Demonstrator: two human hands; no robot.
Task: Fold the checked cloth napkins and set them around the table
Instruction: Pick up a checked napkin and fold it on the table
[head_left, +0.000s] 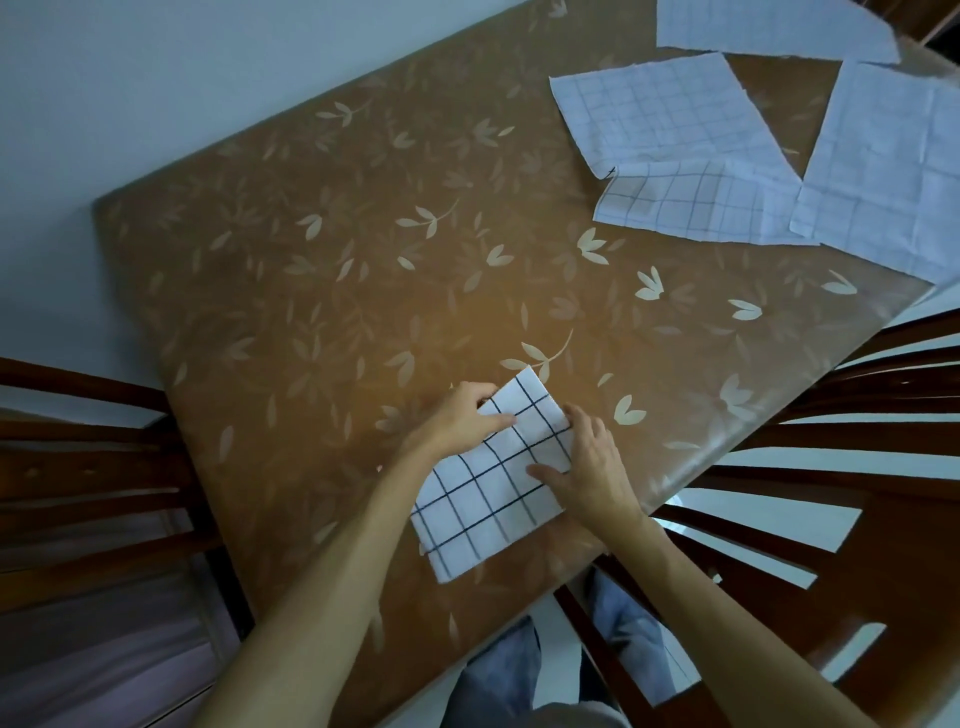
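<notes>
We're on the folded napkin (483, 499) now. It lies flat on the table (322, 270), a white rectangle with dark checks, right between and under our two hands. The left hand (460, 418) sits at its far left corner with fingers curled over the edge and thumb on top, pinching the cloth. The right hand (589, 467) lies along the right edge with fingers fairly straight and its thumb (543, 474) pressed down on the fabric. The hands are close but apart, with the napkin spanning the gap. Well beyond the right hand lie the unfolded napkins, spread flat: one (670, 114) overlapping another (696, 208), a third (883, 171) further right, and a fourth (769, 26) furthest off. A dark wooden chair (88, 457) stands out past the left hand, and another chair (831, 467) stands just outside the right.
</notes>
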